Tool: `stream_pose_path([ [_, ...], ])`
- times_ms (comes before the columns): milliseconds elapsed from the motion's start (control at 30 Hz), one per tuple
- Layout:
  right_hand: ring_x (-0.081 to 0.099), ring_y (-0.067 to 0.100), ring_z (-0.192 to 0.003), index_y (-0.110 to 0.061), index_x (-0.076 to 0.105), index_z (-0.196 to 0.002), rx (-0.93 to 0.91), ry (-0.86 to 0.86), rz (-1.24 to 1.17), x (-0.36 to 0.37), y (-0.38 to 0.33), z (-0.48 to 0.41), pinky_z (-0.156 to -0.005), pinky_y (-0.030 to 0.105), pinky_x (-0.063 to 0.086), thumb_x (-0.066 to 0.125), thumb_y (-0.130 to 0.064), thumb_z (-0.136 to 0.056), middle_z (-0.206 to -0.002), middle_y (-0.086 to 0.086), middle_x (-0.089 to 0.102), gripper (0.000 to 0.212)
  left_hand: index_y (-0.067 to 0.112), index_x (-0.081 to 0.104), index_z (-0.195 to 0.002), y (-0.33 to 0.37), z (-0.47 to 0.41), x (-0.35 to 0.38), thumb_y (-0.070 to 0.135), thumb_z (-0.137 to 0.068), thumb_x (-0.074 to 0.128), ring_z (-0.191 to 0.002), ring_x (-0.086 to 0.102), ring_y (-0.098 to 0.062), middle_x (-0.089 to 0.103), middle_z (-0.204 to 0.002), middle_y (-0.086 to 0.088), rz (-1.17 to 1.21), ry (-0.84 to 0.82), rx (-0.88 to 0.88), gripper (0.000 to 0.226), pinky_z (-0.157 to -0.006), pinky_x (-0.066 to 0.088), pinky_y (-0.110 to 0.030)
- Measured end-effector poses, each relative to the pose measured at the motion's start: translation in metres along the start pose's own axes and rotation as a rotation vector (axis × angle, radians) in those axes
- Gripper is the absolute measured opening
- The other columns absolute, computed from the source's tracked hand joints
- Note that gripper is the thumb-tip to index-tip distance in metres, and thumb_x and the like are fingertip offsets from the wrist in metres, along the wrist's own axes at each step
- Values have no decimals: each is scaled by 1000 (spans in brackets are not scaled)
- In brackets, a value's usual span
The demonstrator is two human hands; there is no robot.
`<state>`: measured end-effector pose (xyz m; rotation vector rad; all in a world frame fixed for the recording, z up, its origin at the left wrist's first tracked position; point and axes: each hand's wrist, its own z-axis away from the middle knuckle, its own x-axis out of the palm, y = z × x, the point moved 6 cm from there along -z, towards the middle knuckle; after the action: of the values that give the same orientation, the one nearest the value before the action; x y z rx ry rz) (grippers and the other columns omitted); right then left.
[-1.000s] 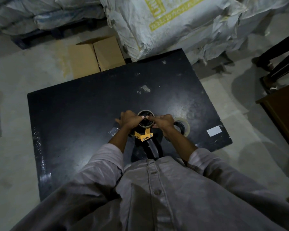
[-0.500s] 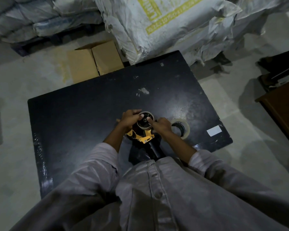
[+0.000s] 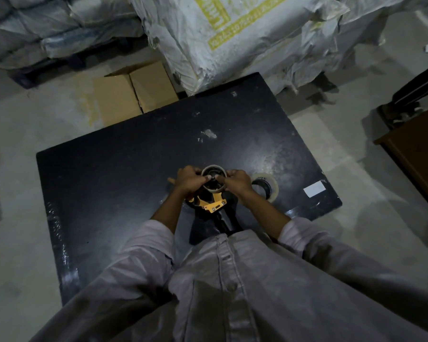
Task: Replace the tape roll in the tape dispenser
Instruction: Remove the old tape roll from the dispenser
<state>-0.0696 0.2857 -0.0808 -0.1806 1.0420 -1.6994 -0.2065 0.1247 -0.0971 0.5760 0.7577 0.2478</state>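
A yellow and black tape dispenser (image 3: pixel 211 206) lies on the black table (image 3: pixel 124 169) close to my body, its black handle pointing toward me. A thin ring, an almost bare tape core (image 3: pixel 214 169), sits on the dispenser's wheel. My left hand (image 3: pixel 189 180) grips the ring's left side and my right hand (image 3: pixel 236 181) grips its right side, thumbs meeting over the hub. A full clear tape roll (image 3: pixel 269 186) lies flat on the table just right of my right hand.
A white label (image 3: pixel 314 188) lies near the table's right edge. A cardboard box (image 3: pixel 134 92) and large white sacks (image 3: pixel 232 33) stand on the floor beyond the table. A brown cabinet (image 3: pixel 420 154) is at the right.
Both hands have closed in on the ring from either side, and the thumbs now meet over the hub. The dispenser has turned slightly.
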Motion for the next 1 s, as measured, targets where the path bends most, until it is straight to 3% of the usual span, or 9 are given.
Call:
stream_pose_path([
  [100, 85, 21, -91, -30, 76, -78, -27, 1, 47, -3, -3, 3, -92, 50, 70, 95, -37, -87, -95, 4, 87, 23, 48, 83, -82, -32, -33, 19, 79, -53, 73, -101, 79, -23, 80, -72, 18, 75, 16, -27, 43, -109, 55, -69],
  [233, 84, 18, -89, -29, 76, -78, -34, 31, 55, -6, -3, 3, -92, 47, 70, 98, -35, -84, -92, 1, 87, 24, 50, 83, -82, -38, -36, 25, 81, -51, 79, -110, 77, -28, 82, -79, 15, 130, 36, -56, 44, -109, 53, -71],
  [433, 84, 19, -88, -29, 73, -77, -17, 60, 28, -8, -7, 7, -90, 45, 71, 101, -30, -82, -87, 0, 83, 28, 31, 83, -91, 1, 20, 4, 59, -80, 86, -146, 43, -28, 77, -120, -2, 73, 126, -98, 30, -127, 21, -67],
  [567, 82, 17, -87, -22, 79, -90, -16, 77, 21, -9, -10, 11, -90, 44, 71, 101, -28, -82, -88, -1, 82, 24, 31, 80, -92, 6, 28, 2, 53, -85, 87, -153, 35, -34, 72, -131, -10, 41, 149, -111, 24, -124, 21, -61],
  [667, 83, 20, -96, -11, 85, -111, -24, 97, 53, -7, -7, 13, -93, 45, 70, 100, -35, -82, -102, 4, 87, 40, 32, 74, -89, 7, 28, 2, 55, -88, 84, -153, 34, -33, 69, -135, -10, 26, 115, -87, 25, -126, 21, -61],
  [733, 83, 21, -100, -10, 84, -119, -94, 94, 43, -9, -9, 17, -92, 41, 69, 97, -35, -86, -105, 3, 86, 44, 36, 76, -103, 4, 25, 3, 62, -86, 82, -147, 40, -32, 65, -135, -6, 62, 59, -52, 32, -123, 30, -56],
  [833, 79, 16, -92, -19, 80, -113, -153, 21, -14, -8, -10, 24, -79, 18, 63, 90, -32, -96, -96, -5, 81, 24, 51, 73, -132, -4, 18, 8, 67, -80, 80, -147, 45, -23, 66, -138, 9, 176, -35, -4, 54, -128, 32, -58],
  [900, 79, 17, -85, -26, 78, -95, -119, 28, 26, -6, -5, 20, -82, 30, 67, 89, -43, -94, -90, -2, 83, 21, 50, 76, -127, -11, 8, 12, 70, -75, 73, -144, 46, -23, 72, -129, 12, 137, -9, 14, 56, -128, 31, -58],
  [1000, 84, 26, -80, -26, 77, -74, -47, 76, 35, -4, 6, 11, -84, 53, 70, 93, -52, -86, -81, 4, 84, 32, 36, 84, -112, -2, 20, 7, 60, -79, 81, -130, 60, -24, 80, -108, 12, 131, 67, 40, 41, -116, 48, -54],
])
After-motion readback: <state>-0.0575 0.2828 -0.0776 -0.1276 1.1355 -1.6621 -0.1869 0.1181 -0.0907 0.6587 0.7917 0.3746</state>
